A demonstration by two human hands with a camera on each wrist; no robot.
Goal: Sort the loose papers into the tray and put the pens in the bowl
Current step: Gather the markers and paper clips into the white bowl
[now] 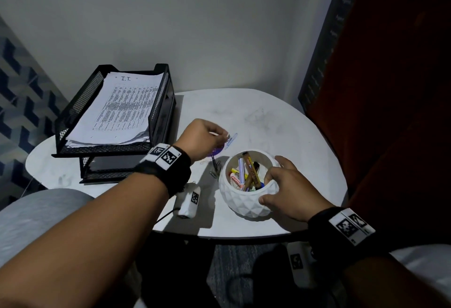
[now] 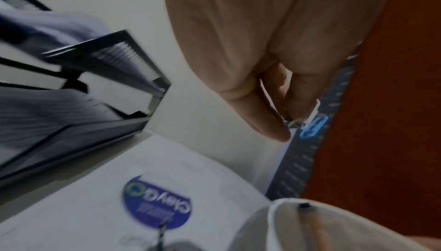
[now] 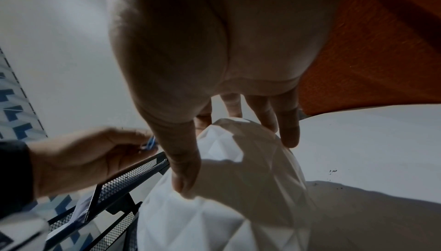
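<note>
A white faceted bowl point(image 1: 246, 202) point(image 3: 238, 179) stands near the table's front edge with several pens and markers point(image 1: 250, 168) in it. My right hand point(image 1: 267, 188) point(image 3: 236, 161) grips the bowl, thumb on its near wall and fingers curled over the right rim. My left hand point(image 1: 219, 134) point(image 2: 290, 123) hovers just left of the bowl and behind it, pinching a blue paper clip point(image 1: 231, 138) point(image 2: 313, 128) point(image 3: 150, 143) together with a white one. The black mesh tray point(image 1: 73, 107) point(image 2: 95, 123) at the back left holds a stack of printed papers point(image 1: 122, 107).
A purple round disc point(image 1: 218, 152) point(image 2: 155, 204) lies on the white table point(image 1: 268, 117) under my left hand. Loose clips point(image 1: 214, 169) lie between it and the bowl. A second mesh tier sits beneath the tray. A dark red panel point(image 1: 390, 112) bounds the right side.
</note>
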